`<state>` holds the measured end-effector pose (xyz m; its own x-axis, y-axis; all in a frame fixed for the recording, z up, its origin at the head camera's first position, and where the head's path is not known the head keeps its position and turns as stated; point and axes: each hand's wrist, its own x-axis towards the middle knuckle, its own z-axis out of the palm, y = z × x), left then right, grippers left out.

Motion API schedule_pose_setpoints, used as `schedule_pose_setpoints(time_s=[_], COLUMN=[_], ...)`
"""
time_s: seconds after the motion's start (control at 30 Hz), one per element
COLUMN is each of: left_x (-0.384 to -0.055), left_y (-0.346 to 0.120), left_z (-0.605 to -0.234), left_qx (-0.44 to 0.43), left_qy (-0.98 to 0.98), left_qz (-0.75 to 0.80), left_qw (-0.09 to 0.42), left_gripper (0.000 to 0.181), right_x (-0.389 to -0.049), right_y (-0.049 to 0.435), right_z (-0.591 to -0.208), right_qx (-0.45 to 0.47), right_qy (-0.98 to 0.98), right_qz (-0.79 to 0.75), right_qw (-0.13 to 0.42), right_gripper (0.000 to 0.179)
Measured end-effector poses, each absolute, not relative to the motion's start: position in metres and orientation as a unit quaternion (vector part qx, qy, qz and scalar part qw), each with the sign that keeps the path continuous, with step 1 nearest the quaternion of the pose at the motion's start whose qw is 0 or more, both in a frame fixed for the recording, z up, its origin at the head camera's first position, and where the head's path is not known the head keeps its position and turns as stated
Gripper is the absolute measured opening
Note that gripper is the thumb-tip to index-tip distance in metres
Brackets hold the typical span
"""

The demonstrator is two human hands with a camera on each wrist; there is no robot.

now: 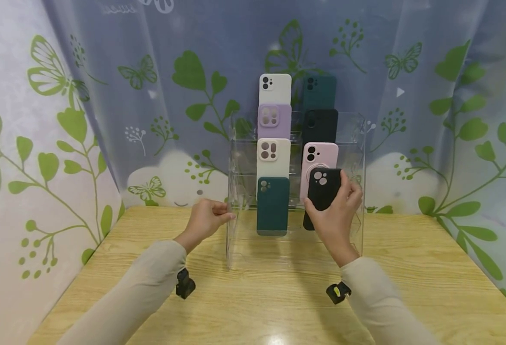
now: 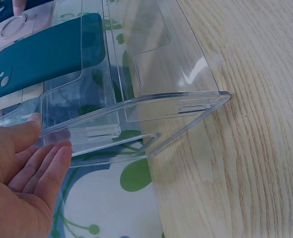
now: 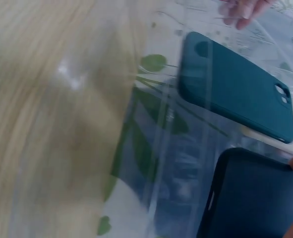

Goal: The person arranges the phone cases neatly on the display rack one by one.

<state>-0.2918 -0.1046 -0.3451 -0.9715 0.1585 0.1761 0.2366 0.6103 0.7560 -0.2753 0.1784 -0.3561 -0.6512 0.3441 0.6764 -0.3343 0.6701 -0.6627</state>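
Note:
A clear stepped display rack (image 1: 230, 242) stands upright on the table with phone cases in two columns. My left hand (image 1: 204, 219) pinches the rack's left side edge between thumb and fingers, seen also in the left wrist view. My right hand (image 1: 340, 215) grips a black phone case (image 1: 324, 192) by its two sides, at the front of the right column. It overlaps the lower part of a pink case (image 1: 322, 153) with a ring. Beside it, a dark green case (image 1: 273, 208) leans on the lowest step of the left column. The black case's lower edge shows in the right wrist view.
Behind the green case rise a cream case (image 1: 281, 165), a lilac case (image 1: 282, 132) and a white case (image 1: 281, 93). At the upper right are another black case (image 1: 324, 125) and a teal case (image 1: 324, 96). A patterned curtain (image 1: 235, 43) hangs behind the wooden table (image 1: 253, 306).

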Motion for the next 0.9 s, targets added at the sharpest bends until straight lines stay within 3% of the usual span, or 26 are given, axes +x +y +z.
schedule_pose_setpoints(time_s=[0.9], left_x=[-0.293], left_y=[-0.106], left_z=[-0.347], left_qx=[-0.114], left_qy=[-0.898], left_qz=[-0.422], left_qw=[0.046], left_gripper=[0.042], right_x=[-0.282], right_y=[0.164], right_z=[-0.385], right_qx=[-0.014], right_qy=[-0.828], right_qz=[0.361], right_qw=[0.428], right_gripper=[0.094])
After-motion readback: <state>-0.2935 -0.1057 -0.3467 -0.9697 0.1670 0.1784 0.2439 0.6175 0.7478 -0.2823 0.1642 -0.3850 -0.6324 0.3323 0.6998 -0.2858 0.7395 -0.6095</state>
